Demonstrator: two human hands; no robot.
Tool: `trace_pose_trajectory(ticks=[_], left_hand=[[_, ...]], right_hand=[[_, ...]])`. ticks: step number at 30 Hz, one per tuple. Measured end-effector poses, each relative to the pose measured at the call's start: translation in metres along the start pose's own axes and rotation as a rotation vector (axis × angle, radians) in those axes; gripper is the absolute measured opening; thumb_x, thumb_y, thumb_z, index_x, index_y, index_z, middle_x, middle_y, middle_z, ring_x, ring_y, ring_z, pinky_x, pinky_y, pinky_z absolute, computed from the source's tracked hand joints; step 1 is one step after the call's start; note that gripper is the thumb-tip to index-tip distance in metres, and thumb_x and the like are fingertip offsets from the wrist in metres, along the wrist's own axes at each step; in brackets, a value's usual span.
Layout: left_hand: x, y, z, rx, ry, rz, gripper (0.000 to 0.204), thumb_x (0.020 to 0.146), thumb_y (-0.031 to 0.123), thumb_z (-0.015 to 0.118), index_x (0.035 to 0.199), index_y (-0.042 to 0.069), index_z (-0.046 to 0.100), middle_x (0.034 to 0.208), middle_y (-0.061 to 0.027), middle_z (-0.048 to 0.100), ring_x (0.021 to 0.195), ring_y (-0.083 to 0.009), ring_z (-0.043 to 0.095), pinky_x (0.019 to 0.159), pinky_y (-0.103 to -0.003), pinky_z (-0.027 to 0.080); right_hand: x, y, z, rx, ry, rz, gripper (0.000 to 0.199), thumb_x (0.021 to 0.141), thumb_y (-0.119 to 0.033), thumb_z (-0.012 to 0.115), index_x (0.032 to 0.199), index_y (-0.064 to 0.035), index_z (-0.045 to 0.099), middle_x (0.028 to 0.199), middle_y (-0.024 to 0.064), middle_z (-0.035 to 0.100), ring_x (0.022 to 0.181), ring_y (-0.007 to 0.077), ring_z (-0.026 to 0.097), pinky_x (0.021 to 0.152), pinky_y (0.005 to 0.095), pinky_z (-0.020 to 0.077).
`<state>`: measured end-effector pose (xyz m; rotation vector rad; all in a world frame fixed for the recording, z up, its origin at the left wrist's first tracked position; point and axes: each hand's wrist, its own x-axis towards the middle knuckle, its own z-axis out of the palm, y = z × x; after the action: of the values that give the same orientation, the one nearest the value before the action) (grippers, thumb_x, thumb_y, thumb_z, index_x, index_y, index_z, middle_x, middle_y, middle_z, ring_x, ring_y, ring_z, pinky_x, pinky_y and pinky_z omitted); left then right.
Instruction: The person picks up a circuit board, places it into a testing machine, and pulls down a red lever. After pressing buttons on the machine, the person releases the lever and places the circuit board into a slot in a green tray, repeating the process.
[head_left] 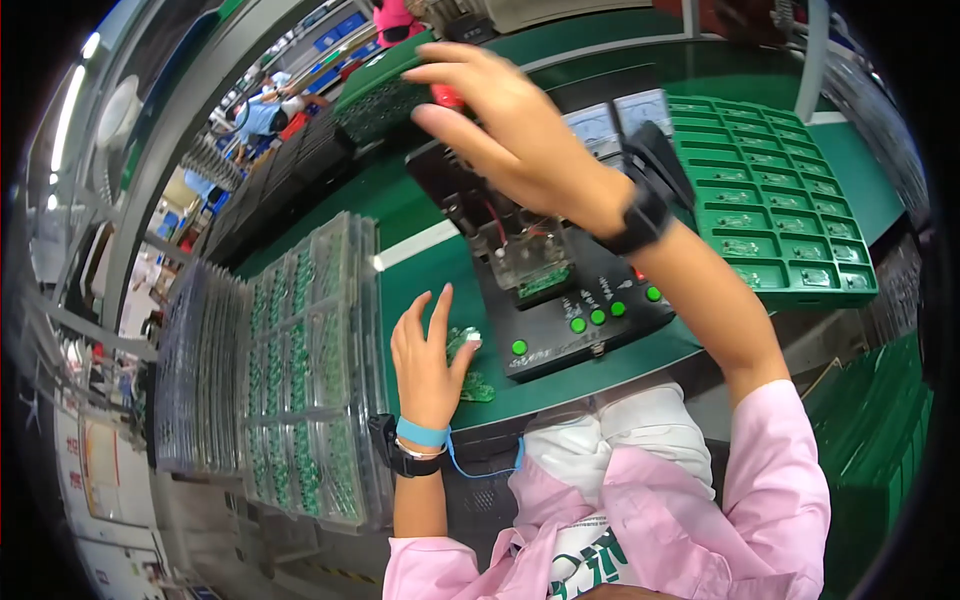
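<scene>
My right hand (515, 135) is raised over a black test fixture (600, 345), fingers and thumb stretched apart around a red ball knob (447, 95). Whether it touches the knob cannot be made out. Under the fixture's clear press block sits a green circuit board (545, 284). Green round buttons (597, 317) line the fixture's front. My left hand (425, 365) is low over the green mat, left of the fixture, fingers spread. Small green circuit boards (476, 388) lie by its thumb, one partly hidden. A blue wrist strap (422, 433) circles that wrist.
Stacked clear trays of green boards (300, 380) stand at the left edge. A green compartment tray (770, 205) with small parts lies at the right. A dark-green crate (380, 95) stands behind. Metal posts (815, 60) frame the bench; other people are far off.
</scene>
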<state>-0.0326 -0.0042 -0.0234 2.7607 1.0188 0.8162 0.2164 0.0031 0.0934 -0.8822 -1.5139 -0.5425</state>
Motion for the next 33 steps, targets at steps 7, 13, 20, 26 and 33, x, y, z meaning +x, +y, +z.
trace_pose_trajectory(ticks=[7, 13, 20, 26, 33], left_hand=[[-0.021, -0.041, 0.014, 0.008, -0.147, -0.079, 0.027, 0.080, 0.012, 0.073, 0.105, 0.004, 0.067, 0.109, -0.0123, 0.063, 0.102, -0.0331, 0.059, 0.086, -0.042, 0.048], [-0.018, -0.034, 0.017, 0.095, -0.149, 0.015, 0.019, 0.083, 0.006, 0.067, 0.102, 0.003, 0.066, 0.096, -0.0143, 0.066, 0.090, -0.0329, 0.063, 0.077, -0.040, 0.051], [-0.005, -0.014, 0.013, 0.015, 0.028, 0.137, 0.027, 0.082, 0.002, 0.063, 0.108, 0.000, 0.065, 0.099, -0.0147, 0.068, 0.093, -0.0307, 0.066, 0.080, -0.039, 0.054], [0.022, 0.041, 0.029, -0.025, 0.069, 0.388, 0.036, 0.083, -0.006, 0.057, 0.118, 0.000, 0.062, 0.111, -0.0165, 0.067, 0.105, -0.0305, 0.065, 0.088, -0.037, 0.053], [0.031, 0.056, 0.054, 0.043, -0.049, 0.318, 0.044, 0.083, 0.012, 0.066, 0.122, -0.005, 0.057, 0.123, -0.0183, 0.060, 0.118, -0.0301, 0.056, 0.099, -0.039, 0.045]], right_hand=[[-0.113, -0.041, -0.051, -0.062, -0.669, -0.203, 0.011, 0.078, -0.008, 0.064, 0.088, -0.0061, 0.064, 0.057, 0.0029, 0.058, 0.049, 0.0231, 0.059, 0.046, 0.0347, 0.0448], [-0.124, -0.042, -0.034, -0.448, -0.933, -0.137, 0.007, 0.071, -0.010, 0.065, 0.070, -0.0051, 0.061, 0.059, 0.0078, 0.062, 0.055, 0.0216, 0.066, 0.047, 0.0321, 0.0482], [-0.124, -0.047, -0.042, -0.429, -0.951, -0.188, 0.010, 0.071, -0.010, 0.064, 0.076, -0.0043, 0.057, 0.061, 0.0069, 0.061, 0.056, 0.0206, 0.065, 0.048, 0.0319, 0.0489], [-0.124, -0.065, -0.096, -0.315, -0.765, -0.117, 0.016, 0.069, -0.008, 0.066, 0.081, -0.0036, 0.057, 0.067, 0.0037, 0.053, 0.057, 0.0200, 0.059, 0.047, 0.0323, 0.0462], [-0.112, -0.021, -0.178, -0.441, -0.464, 0.216, 0.020, 0.071, 0.008, 0.064, 0.087, -0.0024, 0.060, 0.080, 0.0091, 0.055, 0.071, 0.0215, 0.060, 0.053, 0.0308, 0.0499]])
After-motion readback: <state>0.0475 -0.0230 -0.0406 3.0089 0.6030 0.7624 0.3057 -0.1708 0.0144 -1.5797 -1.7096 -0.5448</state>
